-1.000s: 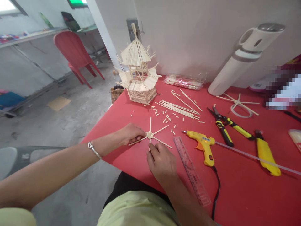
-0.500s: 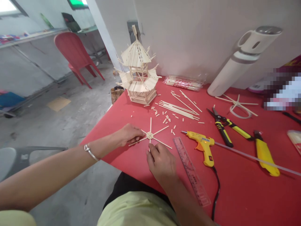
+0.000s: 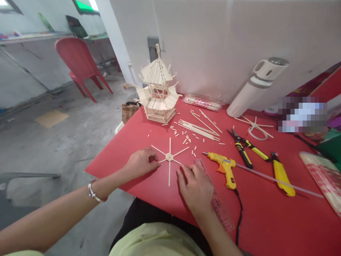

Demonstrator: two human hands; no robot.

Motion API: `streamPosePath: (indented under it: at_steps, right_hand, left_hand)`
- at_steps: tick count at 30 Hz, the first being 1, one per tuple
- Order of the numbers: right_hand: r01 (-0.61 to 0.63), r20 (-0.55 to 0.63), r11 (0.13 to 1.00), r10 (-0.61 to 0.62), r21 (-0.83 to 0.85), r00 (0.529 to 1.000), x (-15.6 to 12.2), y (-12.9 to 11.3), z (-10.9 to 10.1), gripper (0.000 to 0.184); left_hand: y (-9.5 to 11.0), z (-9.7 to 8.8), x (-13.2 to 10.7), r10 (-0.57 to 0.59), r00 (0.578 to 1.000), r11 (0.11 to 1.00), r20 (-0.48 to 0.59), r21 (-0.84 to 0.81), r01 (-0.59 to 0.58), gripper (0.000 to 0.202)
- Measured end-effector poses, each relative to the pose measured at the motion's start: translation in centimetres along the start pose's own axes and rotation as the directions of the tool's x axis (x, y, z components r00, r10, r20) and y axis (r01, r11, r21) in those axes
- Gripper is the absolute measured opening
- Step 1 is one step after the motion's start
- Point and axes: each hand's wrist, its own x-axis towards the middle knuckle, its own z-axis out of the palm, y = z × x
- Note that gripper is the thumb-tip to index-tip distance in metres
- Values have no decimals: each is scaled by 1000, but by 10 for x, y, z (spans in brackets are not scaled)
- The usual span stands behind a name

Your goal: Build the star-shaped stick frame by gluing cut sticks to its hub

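Note:
A six-spoked star of thin wooden sticks point(image 3: 169, 156), with a small hexagonal hub, lies on the red table in front of me. My left hand point(image 3: 142, 163) is closed at the end of its lower-left spoke, with thumb and fingertips pinching there. At the lower-right spoke, my right hand point(image 3: 196, 187) has its curled fingers, and they hide that spoke's outer end. The bottom spoke points toward me, uncovered. A clear ruler point(image 3: 222, 215) lies partly under and beside my right hand. Right of it is a yellow glue gun point(image 3: 225, 167) with a glue stick in its back.
A stick-built pagoda point(image 3: 158, 90) stands at the table's far left corner. Long sticks point(image 3: 198, 129) and several cut bits lie beyond the star. Pruning shears point(image 3: 243, 145), a yellow utility knife point(image 3: 282, 176), a second stick star point(image 3: 255, 125) and a white flask point(image 3: 250, 90) are at right.
My right hand has left the bottom spoke and moved right to the lower-right spoke. My left hand has shifted slightly down, from the upper-left spoke to the lower-left one. The view has turned right.

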Motion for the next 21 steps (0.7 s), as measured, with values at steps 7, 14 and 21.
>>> streamPosePath:
  at_steps: [7, 14, 21]
  right_hand:
    - [-132, 62, 978, 143, -160, 988, -4, 15, -2, 26]
    - [-51, 49, 984, 60, -171, 997, -2, 4, 3, 27]
    - [-28, 66, 987, 39, -158, 997, -3, -18, 2, 23]
  left_hand:
    - [-7, 1, -9, 37, 999, 999, -28, 15, -37, 13]
    - [-19, -3, -14, 35, 998, 999, -59, 16, -34, 16]
    - [-35, -14, -13, 18, 995, 999, -103, 39, -14, 18]
